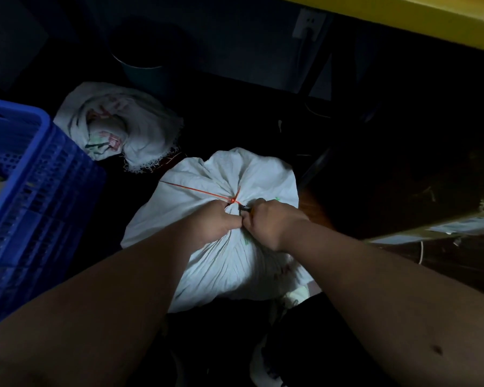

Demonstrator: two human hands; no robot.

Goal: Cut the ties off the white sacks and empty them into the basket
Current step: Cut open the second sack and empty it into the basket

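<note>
- The tied white sack (pixel 235 247) lies on the dark floor at the centre of the view, its gathered neck facing up toward the camera and its bulk running from 12 o'clock down to 6 o'clock.
- An orange zip tie (pixel 236 201) cinches the neck; its long free tail runs out flat over the sack toward 10 o'clock.
- The left hand (pixel 215 220) is curled round the bunched neck just under the tie, its knuckles toward 2 o'clock.
- The right hand (pixel 266 219) is closed round a small dark tool (pixel 245 208) whose tip sits at the tie; only a sliver of the tool shows, so its kind and its blades are hard to make out.
- The two hands touch at the thumbs, and both bare forearms reach in from the lower corners, converging on the neck.
- A second white sack (pixel 118 127), with faded red and green print, lies at 10 o'clock, apart from the first, its frayed mouth loose.
- The blue plastic basket (pixel 34 191) stands at 9 o'clock, cut off by the left edge; its inside is mostly out of sight.
- A dark round bin (pixel 146 68) stands at 11 o'clock in deep shadow.
- A yellow desk edge (pixel 403 15) crosses the top right corner, with a wall socket (pixel 309 25) faintly seen under it.
- The right side is nearly black; a pale cable (pixel 421 251) and some papers there are hard to make out.
</note>
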